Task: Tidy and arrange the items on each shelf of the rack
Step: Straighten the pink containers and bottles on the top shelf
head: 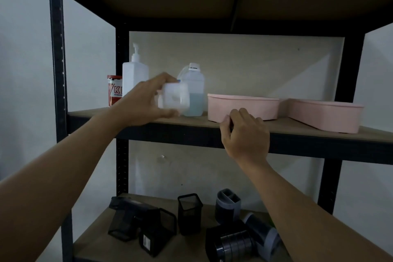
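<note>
My left hand grips a small white plastic jug just above the middle shelf, in front of a clear bottle partly filled with bluish liquid. A tall white pump bottle and a red can stand at the shelf's left end. My right hand hangs at the shelf's front edge with loosely curled fingers, holding nothing, its fingertips close to the near pink tray. A second pink tray lies to the right.
The lower shelf carries several black mesh pen holders, some tipped over, a grey divided holder and dark cylindrical items. Black rack posts frame the shelves, with a board overhead.
</note>
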